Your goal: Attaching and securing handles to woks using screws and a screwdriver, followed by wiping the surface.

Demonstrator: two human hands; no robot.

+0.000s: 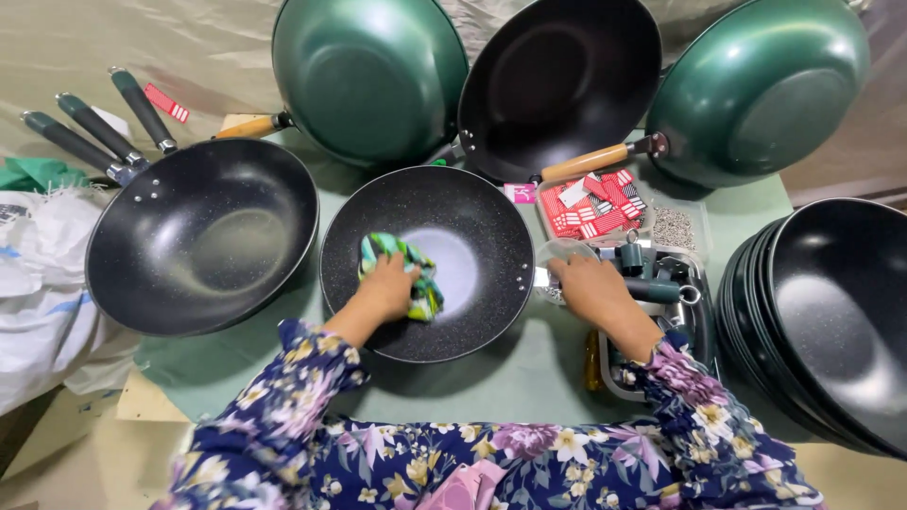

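Cloth, green and patterned, is being pressed by the left hand against the speckled inside of a black pan lying on the green-covered table; the fingers are being kept spread flat over it. At the pan's right rim, the handle stub is being gripped by the right hand, closed around it. Just beside that hand, grey handles are being held in a tray, with red tags behind.
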